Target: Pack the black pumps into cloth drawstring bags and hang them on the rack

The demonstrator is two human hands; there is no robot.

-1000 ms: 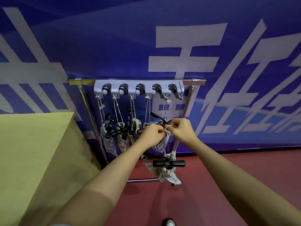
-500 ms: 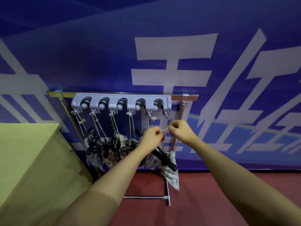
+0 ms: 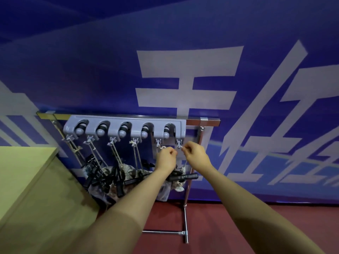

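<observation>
Both hands have moved up since a second ago: left hand [image 3: 166,158] and right hand [image 3: 196,154] each pinch the drawstring [image 3: 180,147] at the far-right hook [image 3: 178,143] of the rack [image 3: 126,125]. Six hooks, five roller slots. The pump [image 3: 183,176] in its bag [image 3: 165,191] hangs below.

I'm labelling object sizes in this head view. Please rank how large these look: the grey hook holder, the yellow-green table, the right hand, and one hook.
1. yellow-green table, though it is nearest the camera
2. grey hook holder
3. right hand
4. hook
</observation>
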